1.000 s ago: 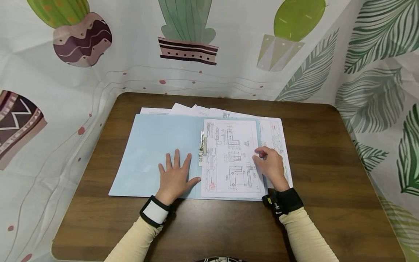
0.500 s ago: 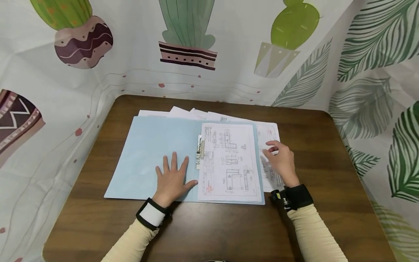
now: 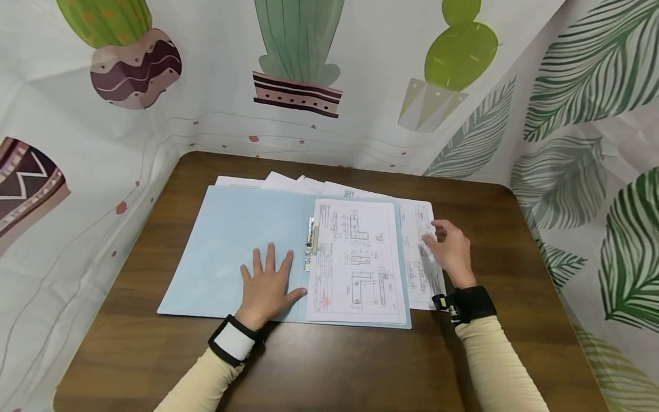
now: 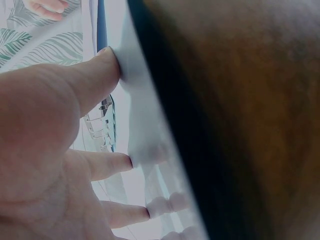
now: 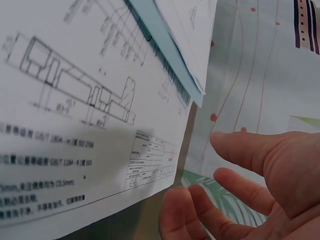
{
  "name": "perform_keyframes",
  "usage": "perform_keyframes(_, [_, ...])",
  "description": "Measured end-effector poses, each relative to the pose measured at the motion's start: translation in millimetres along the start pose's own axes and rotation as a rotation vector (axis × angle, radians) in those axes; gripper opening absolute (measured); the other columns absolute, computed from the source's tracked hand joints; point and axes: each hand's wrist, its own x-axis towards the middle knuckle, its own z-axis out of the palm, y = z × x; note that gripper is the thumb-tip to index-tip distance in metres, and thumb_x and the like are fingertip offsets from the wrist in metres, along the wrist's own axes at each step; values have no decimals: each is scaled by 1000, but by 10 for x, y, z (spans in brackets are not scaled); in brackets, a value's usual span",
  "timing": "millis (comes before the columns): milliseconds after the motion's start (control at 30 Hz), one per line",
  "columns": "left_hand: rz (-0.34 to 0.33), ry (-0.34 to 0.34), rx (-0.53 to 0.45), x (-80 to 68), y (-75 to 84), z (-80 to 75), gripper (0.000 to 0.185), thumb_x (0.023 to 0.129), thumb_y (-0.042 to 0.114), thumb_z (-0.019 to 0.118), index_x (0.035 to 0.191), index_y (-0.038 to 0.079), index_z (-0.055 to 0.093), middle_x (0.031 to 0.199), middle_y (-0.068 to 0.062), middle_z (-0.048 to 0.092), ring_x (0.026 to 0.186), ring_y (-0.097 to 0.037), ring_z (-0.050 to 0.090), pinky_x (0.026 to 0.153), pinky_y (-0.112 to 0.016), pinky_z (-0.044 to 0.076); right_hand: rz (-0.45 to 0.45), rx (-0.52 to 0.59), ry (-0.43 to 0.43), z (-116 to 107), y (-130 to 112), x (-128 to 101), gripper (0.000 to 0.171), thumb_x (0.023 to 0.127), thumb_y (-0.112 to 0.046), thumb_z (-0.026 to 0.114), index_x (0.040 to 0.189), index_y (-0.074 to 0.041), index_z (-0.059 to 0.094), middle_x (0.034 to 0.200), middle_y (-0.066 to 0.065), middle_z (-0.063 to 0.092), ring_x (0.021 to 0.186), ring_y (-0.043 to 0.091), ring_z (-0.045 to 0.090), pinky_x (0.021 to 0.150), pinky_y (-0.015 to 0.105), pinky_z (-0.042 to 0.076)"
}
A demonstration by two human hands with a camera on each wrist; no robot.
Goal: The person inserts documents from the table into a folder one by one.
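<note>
A light blue folder [image 3: 237,229] lies spread on the table, a metal clip [image 3: 310,246] near its spine. My left hand [image 3: 265,289] rests flat on the folder's left cover, fingers spread and thumb reaching toward the clipped pages. On the right cover lies a stack of drawing sheets [image 3: 381,292] with a red stamp. Another printed drawing sheet [image 3: 414,257] sticks out from beneath the folder on the right. At that sheet's outer edge is my right hand [image 3: 453,252], its fingers bent and its thumb apart from them, with nothing between in the right wrist view.
More loose white papers [image 3: 278,180] jut out behind the folder's top edge. The brown wooden table [image 3: 340,366] has rounded corners. A fabric backdrop [image 3: 376,68] printed with cacti and leaves hangs behind and at the sides.
My right hand has moved right, from the edge of the clipped sheets to the outer edge of the sheet beneath the folder. The left hand keeps its place; the head view has shifted slightly.
</note>
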Motion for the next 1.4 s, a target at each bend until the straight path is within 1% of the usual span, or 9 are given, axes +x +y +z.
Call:
perform_keyframes(167, [-3, -4, -1, -13, -5, -8, 91, 85, 56, 78, 154, 6, 46, 161, -36, 25, 145, -64, 17, 103, -84, 19, 37, -21, -12, 23, 35, 52, 52, 100, -21, 67, 147, -5, 52, 136, 29, 56, 112, 43, 55, 87, 54, 46])
perform_keyframes(367, [1, 6, 1, -19, -19, 0, 91, 84, 56, 79, 153, 6, 47, 160, -36, 26, 145, -65, 18, 103, -84, 20, 48, -38, -28, 56, 69, 90, 57, 99, -20, 68, 150, -4, 48, 137, 30, 53, 112, 43, 52, 87, 55, 45])
perform_keyframes(567, [7, 21, 3, -17, -20, 15, 91, 83, 55, 80, 153, 6, 48, 160, -36, 27, 144, -65, 20, 102, -85, 20, 67, -64, -50, 92, 85, 130, 64, 98, -22, 70, 153, -6, 43, 146, 31, 47, 119, 47, 47, 90, 60, 43])
perform_keyframes(667, [7, 24, 4, -14, -19, 23, 91, 83, 55, 80, 153, 6, 48, 159, -36, 28, 144, -65, 20, 102, -85, 21, 80, -79, -60, 109, 78, 144, 66, 97, -24, 70, 155, -8, 41, 148, 30, 45, 119, 49, 43, 86, 60, 43])
perform_keyframes(767, [6, 24, 4, -12, -18, 31, 91, 83, 56, 80, 153, 6, 48, 159, -36, 28, 144, -65, 20, 102, -84, 21, 100, -94, -76, 134, 67, 153, 68, 97, -25, 71, 156, -10, 40, 147, 29, 47, 117, 48, 39, 80, 56, 42])
perform_keyframes(900, [7, 25, 4, -17, -13, 33, 91, 83, 55, 80, 153, 6, 49, 159, -36, 28, 144, -65, 21, 102, -84, 21, 117, -110, -93, 174, 46, 153, 70, 96, -26, 72, 156, -11, 40, 144, 28, 50, 117, 46, 38, 78, 53, 41])
perform_keyframes(1033, [10, 30, 1, -18, -4, 27, 91, 83, 56, 80, 152, 6, 49, 159, -36, 28, 143, -65, 21, 102, -84, 21, 104, -133, -87, 207, 38, 152, 71, 95, -28, 73, 156, -10, 40, 143, 28, 51, 119, 47, 38, 80, 55, 40])
perform_keyframes(1200, [7, 30, 0, -18, 8, 18, 91, 83, 56, 80, 152, 7, 49, 159, -36, 28, 144, -65, 21, 102, -84, 21, 64, -165, -62, 241, 28, 143, 73, 93, -30, 75, 154, -7, 41, 143, 30, 51, 117, 48, 39, 83, 57, 39])
perform_keyframes(1400, [12, 33, 4, -21, 9, 23, 91, 83, 56, 80, 152, 6, 49, 159, -36, 29, 143, -65, 22, 102, -84, 22, 34, -204, -44, 294, 39, 144, 74, 91, -27, 77, 152, -4, 44, 138, 32, 53, 111, 47, 42, 82, 56, 38])
